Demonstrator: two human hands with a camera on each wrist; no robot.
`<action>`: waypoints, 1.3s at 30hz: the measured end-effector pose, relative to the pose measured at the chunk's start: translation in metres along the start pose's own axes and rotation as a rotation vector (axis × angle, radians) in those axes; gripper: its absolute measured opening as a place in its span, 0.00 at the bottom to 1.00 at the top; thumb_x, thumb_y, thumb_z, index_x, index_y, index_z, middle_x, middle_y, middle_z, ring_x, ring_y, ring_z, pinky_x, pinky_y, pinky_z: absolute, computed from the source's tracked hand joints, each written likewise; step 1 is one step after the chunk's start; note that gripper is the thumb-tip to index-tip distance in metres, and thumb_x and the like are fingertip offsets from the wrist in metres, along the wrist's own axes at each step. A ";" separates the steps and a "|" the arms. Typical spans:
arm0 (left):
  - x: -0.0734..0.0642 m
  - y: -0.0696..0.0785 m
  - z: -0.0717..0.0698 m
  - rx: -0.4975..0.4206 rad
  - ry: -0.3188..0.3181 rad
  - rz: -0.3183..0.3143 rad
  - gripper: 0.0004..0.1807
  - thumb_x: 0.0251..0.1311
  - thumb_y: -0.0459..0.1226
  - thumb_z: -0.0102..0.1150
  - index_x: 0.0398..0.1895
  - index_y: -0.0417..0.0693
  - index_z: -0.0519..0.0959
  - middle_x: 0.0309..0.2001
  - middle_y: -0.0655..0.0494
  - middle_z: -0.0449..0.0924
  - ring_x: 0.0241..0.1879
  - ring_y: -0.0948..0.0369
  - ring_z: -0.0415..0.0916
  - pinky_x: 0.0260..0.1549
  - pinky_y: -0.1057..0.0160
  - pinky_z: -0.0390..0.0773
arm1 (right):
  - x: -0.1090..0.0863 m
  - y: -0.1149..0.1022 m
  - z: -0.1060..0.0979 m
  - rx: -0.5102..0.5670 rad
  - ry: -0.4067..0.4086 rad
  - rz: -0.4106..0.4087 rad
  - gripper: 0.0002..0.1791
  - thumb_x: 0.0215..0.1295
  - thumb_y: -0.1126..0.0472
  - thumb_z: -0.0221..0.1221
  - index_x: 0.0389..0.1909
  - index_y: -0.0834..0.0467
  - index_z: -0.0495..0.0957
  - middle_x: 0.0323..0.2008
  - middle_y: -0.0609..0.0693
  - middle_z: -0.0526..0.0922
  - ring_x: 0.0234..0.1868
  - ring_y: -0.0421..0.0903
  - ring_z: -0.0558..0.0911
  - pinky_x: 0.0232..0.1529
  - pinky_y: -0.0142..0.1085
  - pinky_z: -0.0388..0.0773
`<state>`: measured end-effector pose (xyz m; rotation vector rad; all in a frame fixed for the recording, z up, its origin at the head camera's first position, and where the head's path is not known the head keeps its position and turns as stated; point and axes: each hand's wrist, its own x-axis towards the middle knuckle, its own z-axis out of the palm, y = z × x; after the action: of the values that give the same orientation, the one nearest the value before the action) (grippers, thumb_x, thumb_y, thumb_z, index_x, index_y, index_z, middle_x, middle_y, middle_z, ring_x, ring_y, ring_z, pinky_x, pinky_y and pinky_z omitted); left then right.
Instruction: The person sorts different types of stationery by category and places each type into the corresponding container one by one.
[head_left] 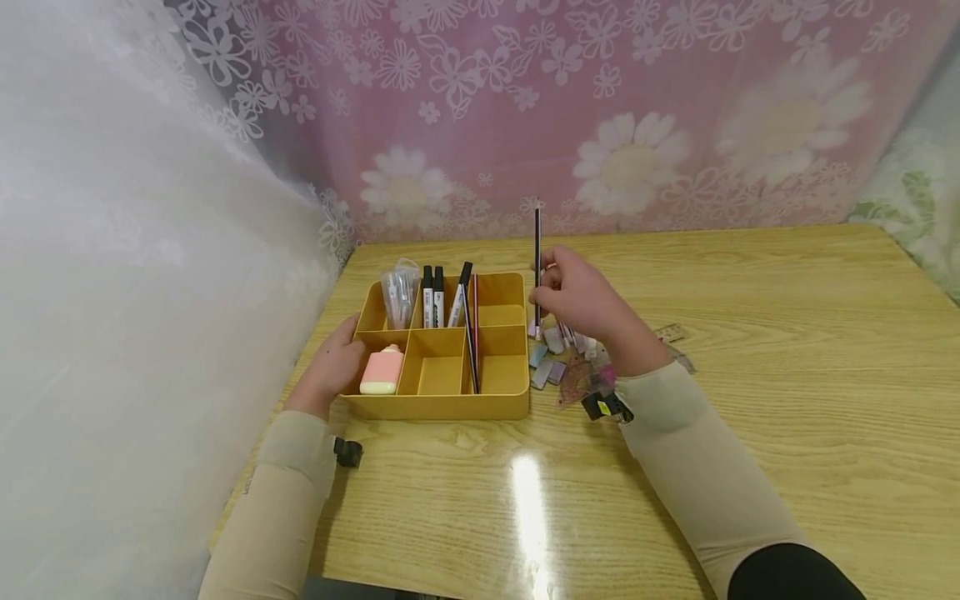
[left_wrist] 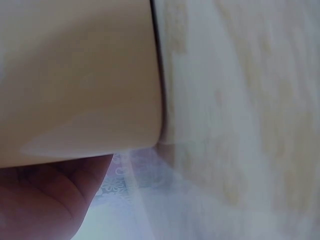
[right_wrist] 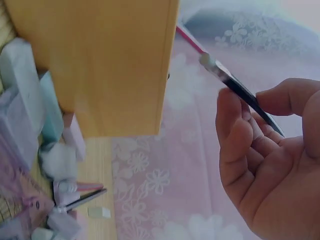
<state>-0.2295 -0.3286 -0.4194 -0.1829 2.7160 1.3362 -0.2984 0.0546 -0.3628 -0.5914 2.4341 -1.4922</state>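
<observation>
Between thumb and fingers, my right hand (head_left: 573, 287) pinches a dark pencil (head_left: 537, 250). It stands nearly upright just past the right side of a yellow compartment box (head_left: 435, 407), and its eraser end points down. In the right wrist view the pencil (right_wrist: 245, 95) crosses the fingertips beside the box wall (right_wrist: 110, 65). My left hand (head_left: 333, 367) grips the box at its left side; in the left wrist view that hand (left_wrist: 45, 205) shows partly behind the box wall (left_wrist: 80, 90). Two pencils (head_left: 476, 333) lean in the right-hand compartments. Black-capped markers (head_left: 438, 300) stand in the back middle one.
A clear pouch of pens (head_left: 400, 296) fills the back left compartment, and a pink and cream bottle (head_left: 382, 371) sits in front of it. Right of the box lie several erasers (head_left: 543, 373), a clear pinkish set square (head_left: 576, 379) and a small ruler (head_left: 671, 332). A flowered curtain (head_left: 487, 150) hangs behind.
</observation>
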 end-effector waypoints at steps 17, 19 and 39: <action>0.001 -0.001 -0.001 0.009 -0.023 0.020 0.34 0.71 0.35 0.33 0.82 0.50 0.51 0.77 0.44 0.56 0.75 0.44 0.51 0.71 0.37 0.50 | 0.000 -0.002 0.033 0.123 -0.130 -0.045 0.19 0.73 0.64 0.54 0.62 0.61 0.65 0.44 0.63 0.81 0.35 0.58 0.77 0.29 0.42 0.73; 0.001 0.000 -0.001 0.001 -0.024 0.010 0.34 0.71 0.34 0.33 0.82 0.50 0.50 0.77 0.44 0.56 0.75 0.44 0.52 0.71 0.36 0.50 | 0.001 -0.003 0.036 0.110 -0.133 -0.050 0.21 0.73 0.64 0.54 0.64 0.62 0.64 0.42 0.62 0.81 0.37 0.57 0.80 0.32 0.43 0.74; 0.000 -0.002 -0.001 -0.026 -0.016 -0.032 0.35 0.72 0.35 0.32 0.83 0.54 0.49 0.76 0.45 0.57 0.72 0.43 0.57 0.69 0.36 0.55 | 0.001 -0.005 0.049 0.021 -0.134 -0.006 0.25 0.71 0.66 0.50 0.69 0.54 0.63 0.46 0.57 0.85 0.42 0.49 0.83 0.40 0.45 0.74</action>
<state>-0.2296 -0.3301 -0.4204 -0.2154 2.6721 1.3592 -0.2788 0.0136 -0.3808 -0.6719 2.3157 -1.4298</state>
